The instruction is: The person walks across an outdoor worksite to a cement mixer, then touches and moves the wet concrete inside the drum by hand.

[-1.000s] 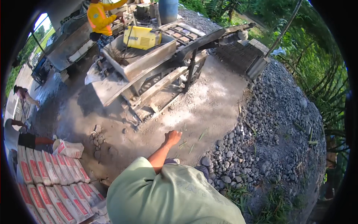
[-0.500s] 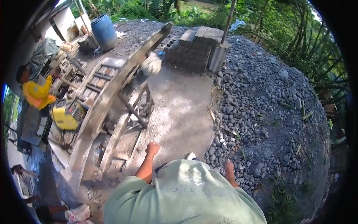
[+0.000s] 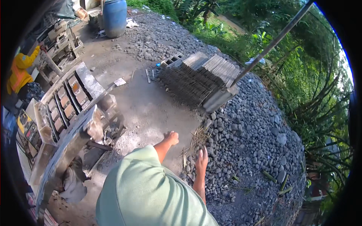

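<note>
Hovering hands (image 3: pixel 172 138) (image 3: pixel 202 159), rounded grey stones (image 3: pixel 256 141), pale straw (image 3: pixel 198 138)

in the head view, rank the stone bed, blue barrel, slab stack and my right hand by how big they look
Largest to smallest:
1. stone bed
2. slab stack
3. blue barrel, partly cut off at the top edge
4. right hand

The head camera looks down and forward, close over the wearer's shirt (image 3: pixel 147 188); its wide fisheye reaches past the gravel (image 3: pixel 249 158) to the drum (image 3: pixel 115 20) and greenery (image 3: pixel 298 94) farther off.
</note>
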Tool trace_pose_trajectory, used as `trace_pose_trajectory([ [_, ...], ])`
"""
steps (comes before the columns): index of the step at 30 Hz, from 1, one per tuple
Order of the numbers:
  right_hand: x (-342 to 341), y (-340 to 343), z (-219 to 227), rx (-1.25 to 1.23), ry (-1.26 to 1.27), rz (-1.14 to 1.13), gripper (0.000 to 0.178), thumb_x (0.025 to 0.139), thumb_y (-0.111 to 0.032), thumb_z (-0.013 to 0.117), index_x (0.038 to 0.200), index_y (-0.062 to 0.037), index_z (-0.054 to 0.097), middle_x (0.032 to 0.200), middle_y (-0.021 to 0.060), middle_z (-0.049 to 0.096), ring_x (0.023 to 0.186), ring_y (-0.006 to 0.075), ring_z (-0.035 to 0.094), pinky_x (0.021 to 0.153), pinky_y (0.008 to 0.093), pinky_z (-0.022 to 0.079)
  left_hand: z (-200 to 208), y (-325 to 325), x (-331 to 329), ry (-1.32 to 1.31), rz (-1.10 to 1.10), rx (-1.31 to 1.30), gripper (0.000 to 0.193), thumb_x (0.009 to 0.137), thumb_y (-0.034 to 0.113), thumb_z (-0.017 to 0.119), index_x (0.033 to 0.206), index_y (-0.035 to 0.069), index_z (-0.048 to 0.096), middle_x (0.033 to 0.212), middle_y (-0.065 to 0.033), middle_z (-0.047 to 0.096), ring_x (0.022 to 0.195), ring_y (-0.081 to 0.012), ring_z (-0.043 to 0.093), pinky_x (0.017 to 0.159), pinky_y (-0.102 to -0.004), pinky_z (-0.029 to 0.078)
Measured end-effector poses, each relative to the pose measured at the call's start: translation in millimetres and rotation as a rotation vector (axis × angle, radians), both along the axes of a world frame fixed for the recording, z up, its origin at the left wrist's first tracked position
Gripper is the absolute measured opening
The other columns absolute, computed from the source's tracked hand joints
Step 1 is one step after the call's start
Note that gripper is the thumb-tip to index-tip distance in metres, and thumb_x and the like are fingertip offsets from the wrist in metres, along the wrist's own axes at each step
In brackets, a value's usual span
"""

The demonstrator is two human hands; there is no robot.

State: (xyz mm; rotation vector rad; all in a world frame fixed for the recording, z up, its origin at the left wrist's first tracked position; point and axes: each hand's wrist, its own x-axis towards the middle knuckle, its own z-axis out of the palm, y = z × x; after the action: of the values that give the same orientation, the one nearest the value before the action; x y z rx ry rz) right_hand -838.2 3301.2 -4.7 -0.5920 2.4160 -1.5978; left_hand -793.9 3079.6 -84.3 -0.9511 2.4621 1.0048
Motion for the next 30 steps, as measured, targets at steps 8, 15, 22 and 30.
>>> trace_pose_trajectory([
  [8,-45,210,-188,0.758,-0.163,-0.078,0.039,0.073,-0.008,0.067,0.112,-0.0043,0.06,0.083,0.0123,0.063,0.064,0.0253,0.058,0.059,0.0356,0.048,74,-203,-107,0.311,0.276,-0.204,0.029,0.073,0.013,0.062,0.101,0.018,0.068,0.11,-0.0113,0.059,0.109,-0.0308,0.055,0.087,-0.0515,0.042],
  [15,-202,19,-176,0.868,-0.242,0.26,0.041,0.074,-0.009,0.069,0.113,-0.003,0.06,0.086,0.0105,0.064,0.064,0.0222,0.058,0.059,0.0342,0.048,31,-338,-4,-0.184,0.866,-0.23,0.026,0.078,0.019,0.059,0.101,0.013,0.069,0.112,-0.0152,0.063,0.109,-0.0319,0.058,0.097,-0.0482,0.042],
  [22,-409,-295,-122,0.397,-0.559,0.45,0.044,0.077,-0.012,0.072,0.116,0.0017,0.058,0.091,0.0058,0.064,0.071,0.0148,0.059,0.061,0.0302,0.049,-60,-342,93,-0.326,1.163,-0.105,0.046,0.08,0.039,0.057,0.1,-0.001,0.067,0.107,-0.0251,0.063,0.103,-0.0388,0.061,0.091,-0.0466,0.047],
  [30,-440,-684,-71,0.473,-0.474,0.667,0.047,0.076,-0.011,0.07,0.118,0.0056,0.057,0.085,0.0113,0.066,0.066,0.0144,0.061,0.056,0.0265,0.048,-55,-467,100,-0.309,1.59,0.272,0.045,0.075,0.028,0.059,0.115,0.008,0.064,0.119,-0.0171,0.059,0.118,-0.0368,0.05,0.099,-0.0574,0.037],
])
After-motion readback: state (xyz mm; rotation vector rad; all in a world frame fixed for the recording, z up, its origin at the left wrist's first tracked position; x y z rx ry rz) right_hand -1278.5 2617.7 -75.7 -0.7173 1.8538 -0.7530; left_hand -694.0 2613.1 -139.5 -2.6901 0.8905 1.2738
